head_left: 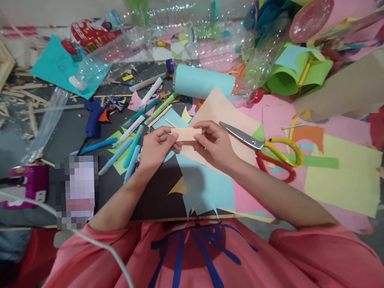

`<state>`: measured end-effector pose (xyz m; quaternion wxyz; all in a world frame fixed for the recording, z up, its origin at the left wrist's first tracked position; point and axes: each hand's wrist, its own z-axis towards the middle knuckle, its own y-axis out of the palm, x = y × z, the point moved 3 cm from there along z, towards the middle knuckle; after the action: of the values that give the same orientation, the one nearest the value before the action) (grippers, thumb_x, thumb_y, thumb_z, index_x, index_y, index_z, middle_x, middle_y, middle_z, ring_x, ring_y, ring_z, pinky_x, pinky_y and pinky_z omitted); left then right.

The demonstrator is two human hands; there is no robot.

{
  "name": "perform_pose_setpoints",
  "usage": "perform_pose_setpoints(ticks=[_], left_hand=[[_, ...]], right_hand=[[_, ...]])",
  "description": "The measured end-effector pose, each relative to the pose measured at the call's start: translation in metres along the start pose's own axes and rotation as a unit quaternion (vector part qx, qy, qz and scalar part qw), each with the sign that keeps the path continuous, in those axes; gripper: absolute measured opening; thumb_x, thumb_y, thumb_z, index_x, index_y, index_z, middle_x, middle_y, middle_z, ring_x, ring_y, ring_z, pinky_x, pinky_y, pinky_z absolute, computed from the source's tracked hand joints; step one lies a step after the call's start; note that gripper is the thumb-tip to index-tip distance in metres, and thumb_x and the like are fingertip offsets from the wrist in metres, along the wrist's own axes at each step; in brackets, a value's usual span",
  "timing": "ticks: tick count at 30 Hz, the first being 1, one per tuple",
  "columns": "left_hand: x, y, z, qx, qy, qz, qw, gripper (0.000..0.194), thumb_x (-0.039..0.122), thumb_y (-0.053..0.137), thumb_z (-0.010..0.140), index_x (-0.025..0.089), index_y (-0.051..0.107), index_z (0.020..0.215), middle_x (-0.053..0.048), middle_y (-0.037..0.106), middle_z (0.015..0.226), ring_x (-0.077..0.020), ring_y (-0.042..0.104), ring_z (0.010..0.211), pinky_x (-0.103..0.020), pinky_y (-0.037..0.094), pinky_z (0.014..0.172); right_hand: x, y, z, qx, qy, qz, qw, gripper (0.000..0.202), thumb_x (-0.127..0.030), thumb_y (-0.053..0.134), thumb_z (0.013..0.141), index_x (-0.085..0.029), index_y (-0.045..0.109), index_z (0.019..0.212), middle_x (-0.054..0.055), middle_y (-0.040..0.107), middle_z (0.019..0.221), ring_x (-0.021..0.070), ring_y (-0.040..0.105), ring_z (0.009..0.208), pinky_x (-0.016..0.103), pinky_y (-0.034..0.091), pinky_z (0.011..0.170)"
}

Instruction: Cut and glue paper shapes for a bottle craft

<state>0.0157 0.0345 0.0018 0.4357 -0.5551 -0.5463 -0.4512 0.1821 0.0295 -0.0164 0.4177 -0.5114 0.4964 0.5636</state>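
Observation:
Between my two hands I hold a small strip of peach paper (186,134), level above the table. My left hand (159,146) pinches its left end, and my right hand (215,144) grips the right end between thumb and fingers. Beneath and behind the hands lies a larger peach sheet (217,107). A light blue sheet (209,189) is nearer my body. Just right of my right hand rests a pair of scissors (258,146) with yellow and red handles, blades partly spread. Several markers (133,146) lie to the left of my left hand.
A blue glue gun (95,118), a phone (82,190) and a purple device (28,185) are on the left. Plastic bottles (103,59) and a blue paper-wrapped tube (204,81) line the back. Coloured sheets, a green paper roll (284,80) and a cardboard tube (347,86) crowd the right.

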Motion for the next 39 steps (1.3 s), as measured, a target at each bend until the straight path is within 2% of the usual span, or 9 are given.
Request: perform_pose_setpoints(ticks=[6, 11, 19, 23, 26, 30, 34, 39], left_hand=[[-0.002, 0.0007, 0.0001, -0.011, -0.023, -0.025, 0.999, 0.025, 0.035, 0.076, 0.066, 0.015, 0.061, 0.072, 0.003, 0.063, 0.047, -0.0127, 0.062, 0.041, -0.022, 0.054, 0.047], [-0.0019, 0.0007, 0.0005, -0.012, -0.033, -0.027, 0.999, 0.028, 0.037, 0.077, 0.065, 0.015, 0.061, 0.071, 0.002, 0.065, 0.049, -0.0125, 0.062, 0.041, -0.023, 0.054, 0.047], [-0.0026, -0.0008, 0.0022, -0.003, -0.038, -0.014, 0.999, 0.024, 0.035, 0.073, 0.066, 0.017, 0.059, 0.07, 0.002, 0.063, 0.046, -0.0142, 0.063, 0.041, -0.023, 0.054, 0.047], [-0.0012, -0.0017, 0.0024, -0.002, -0.015, -0.024, 1.0, 0.022, 0.033, 0.072, 0.066, 0.017, 0.057, 0.068, 0.003, 0.064, 0.046, -0.0134, 0.063, 0.041, -0.022, 0.053, 0.046], [-0.0011, -0.0005, 0.0013, -0.011, -0.005, -0.021, 1.0, 0.024, 0.034, 0.073, 0.067, 0.017, 0.057, 0.069, 0.003, 0.064, 0.047, -0.0132, 0.063, 0.041, -0.022, 0.053, 0.046], [-0.0008, 0.0012, -0.0007, -0.012, 0.003, -0.006, 1.0, 0.028, 0.037, 0.075, 0.068, 0.017, 0.055, 0.068, 0.002, 0.066, 0.049, -0.0126, 0.063, 0.042, -0.022, 0.053, 0.047], [-0.0009, 0.0011, -0.0015, -0.015, -0.004, 0.005, 1.0, 0.031, 0.04, 0.074, 0.07, 0.018, 0.052, 0.067, 0.001, 0.066, 0.051, -0.0121, 0.063, 0.043, -0.023, 0.053, 0.048], [-0.0029, 0.0009, -0.0006, -0.03, -0.018, 0.002, 0.999, 0.036, 0.047, 0.072, 0.073, 0.018, 0.052, 0.069, 0.0, 0.067, 0.054, -0.0133, 0.064, 0.045, -0.025, 0.055, 0.051]], right_hand=[[0.0064, 0.0, -0.0029, -0.02, -0.028, -0.069, 0.997, 0.036, -0.035, 0.075, 0.076, -0.026, 0.058, 0.107, -0.001, 0.058, 0.086, 0.0115, 0.049, 0.066, 0.024, 0.038, 0.054], [0.0059, 0.0005, -0.0042, -0.01, -0.029, -0.083, 0.996, 0.031, -0.031, 0.072, 0.078, -0.026, 0.057, 0.105, 0.0, 0.059, 0.092, 0.0135, 0.053, 0.074, 0.025, 0.04, 0.058], [0.001, 0.0012, -0.004, -0.005, -0.018, -0.055, 0.998, 0.032, -0.028, 0.073, 0.076, -0.025, 0.056, 0.103, -0.003, 0.057, 0.083, 0.0094, 0.048, 0.063, 0.024, 0.04, 0.055], [0.0006, 0.0033, -0.0026, -0.023, 0.022, 0.027, 0.999, 0.047, -0.039, 0.08, 0.071, -0.027, 0.053, 0.107, -0.006, 0.055, 0.076, 0.0079, 0.048, 0.058, 0.023, 0.041, 0.053], [0.0012, 0.0055, -0.0018, -0.037, 0.058, 0.102, 0.992, 0.035, -0.046, 0.075, 0.076, -0.024, 0.056, 0.094, -0.008, 0.052, 0.065, 0.0065, 0.048, 0.051, 0.022, 0.041, 0.05], [0.0022, 0.0035, 0.0, 0.002, 0.091, 0.131, 0.987, 0.037, -0.046, 0.08, 0.07, -0.021, 0.054, 0.076, -0.009, 0.055, 0.054, 0.0057, 0.051, 0.046, 0.02, 0.041, 0.047], [0.002, 0.0004, 0.0026, 0.034, 0.107, 0.131, 0.985, 0.04, -0.047, 0.083, 0.065, -0.02, 0.055, 0.074, -0.007, 0.061, 0.055, 0.006, 0.054, 0.044, 0.02, 0.042, 0.044], [0.0014, -0.001, 0.0037, 0.046, 0.101, 0.135, 0.985, 0.038, -0.046, 0.083, 0.064, -0.02, 0.056, 0.072, -0.008, 0.061, 0.053, 0.0051, 0.053, 0.042, 0.019, 0.042, 0.042]])
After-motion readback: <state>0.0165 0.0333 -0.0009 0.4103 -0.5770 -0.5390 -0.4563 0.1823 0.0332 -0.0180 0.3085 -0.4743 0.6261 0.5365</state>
